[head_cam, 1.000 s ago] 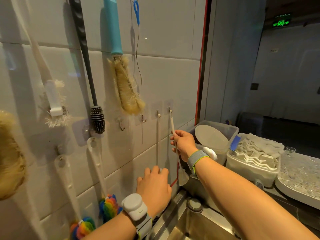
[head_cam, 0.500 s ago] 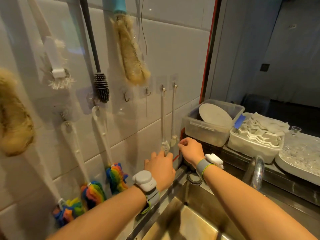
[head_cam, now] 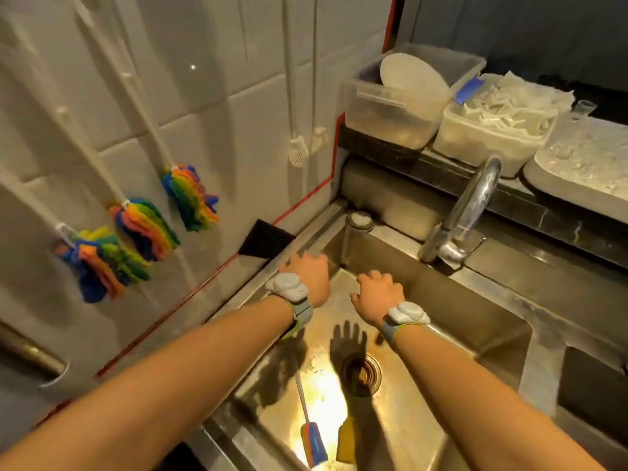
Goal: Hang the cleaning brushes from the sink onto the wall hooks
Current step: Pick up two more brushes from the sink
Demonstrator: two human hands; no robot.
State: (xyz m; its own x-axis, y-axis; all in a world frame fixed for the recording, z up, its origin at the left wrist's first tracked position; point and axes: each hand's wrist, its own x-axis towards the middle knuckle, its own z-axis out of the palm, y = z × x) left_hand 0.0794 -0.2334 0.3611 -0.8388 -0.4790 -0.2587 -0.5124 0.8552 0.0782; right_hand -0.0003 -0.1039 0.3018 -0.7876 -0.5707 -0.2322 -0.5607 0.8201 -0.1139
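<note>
Our left hand (head_cam: pixel 307 278) rests open on the sink's left rim, fingers spread, holding nothing. Our right hand (head_cam: pixel 379 294) hovers open over the basin at centre frame, fingers splayed, also empty; the two hands are apart.

Below them, toward the lower middle of the frame, one brush (head_cam: pixel 310 423) lies on the floor of the sink (head_cam: pixel 475 307): a thin pale shaft ending in a blue and orange grip. Beside it at the bottom edge sits a yellow object (head_cam: pixel 346 440), too blurred for us to name. We judge the brush light and stiff along the shaft, probably wet and somewhat slippery, so the thicker coloured grip is the surer place to pinch it, leaving the far end free for a hook.

On the wall we count three rainbow brushes (head_cam: pixel 142 232) hanging at left and two small white brushes (head_cam: pixel 307 147) at upper centre. No hooks show in this view. One tap (head_cam: pixel 469 212) stands at right, and behind it two clear tubs (head_cam: pixel 390 110) and one white tray (head_cam: pixel 584 164).
</note>
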